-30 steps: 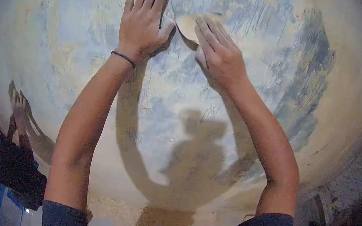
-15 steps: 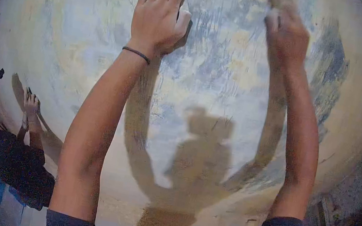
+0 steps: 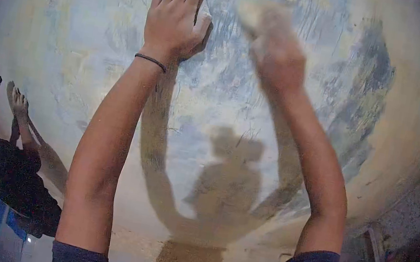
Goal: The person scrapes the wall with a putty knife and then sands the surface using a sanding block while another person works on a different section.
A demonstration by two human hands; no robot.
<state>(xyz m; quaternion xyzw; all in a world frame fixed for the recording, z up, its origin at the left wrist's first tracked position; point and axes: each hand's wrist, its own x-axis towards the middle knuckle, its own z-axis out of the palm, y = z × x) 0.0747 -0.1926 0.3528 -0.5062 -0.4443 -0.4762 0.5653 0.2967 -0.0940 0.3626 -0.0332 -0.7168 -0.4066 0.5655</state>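
My left hand lies flat against a large wall with mottled blue, grey and cream patches. Its fingers are stretched out and whitened with dust, and a dark band circles the wrist. Motion smears my right hand, which is closed and raised to the wall, to the right of the left one. From its fingers juts a pale yellowish piece, too blurred for me to tell its kind; it appears to be at the wall surface.
At the lower left another person in dark clothes has a raised hand at the same wall. My shadow falls across the middle of the wall. Wooden-looking framing stands at the lower right.
My right hand has swept left and slightly down across the wall with the pale piece. The left hand stays flat on the wall, and the view has shifted slightly.
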